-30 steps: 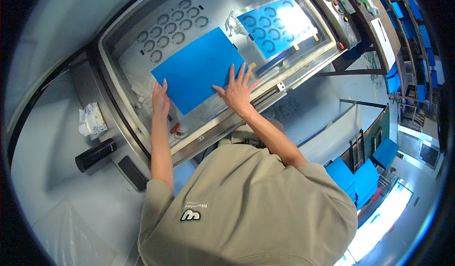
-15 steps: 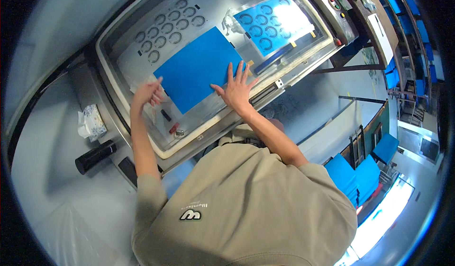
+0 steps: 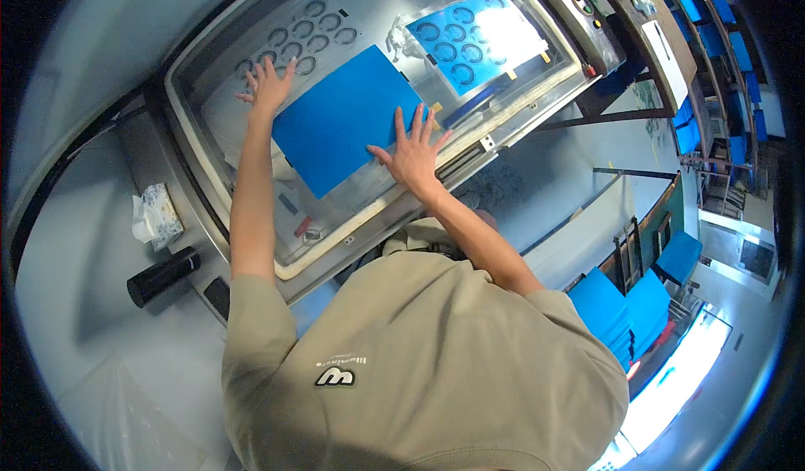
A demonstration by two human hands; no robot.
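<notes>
A plain blue sheet (image 3: 348, 119) lies at a slant on the glass bed (image 3: 373, 28) of a framed table machine. My right hand (image 3: 411, 156) has its fingers spread over the sheet's lower right edge and the glass beside it. At the sheet's upper left corner, my left hand (image 3: 270, 89) is stretched out with fingers apart, over a group of dark printed rings (image 3: 302, 28). Some rings are hidden behind it. Farther right lies another blue sheet (image 3: 464, 33) bearing similar rings, partly washed out by glare. Neither hand grips anything.
A pale raised seal (image 3: 335, 249) borders the bed. Near its front corner lie a red object (image 3: 303, 225) and a dark strip (image 3: 288, 202). Left of the machine are a tissue pack (image 3: 157, 217) and a black cylinder (image 3: 163, 278). A button panel (image 3: 587, 10) stands far right.
My left hand has moved up and away from the near left corner, and its fingers have spread. My right hand stays at the sheet's edge. The view has shifted slightly.
</notes>
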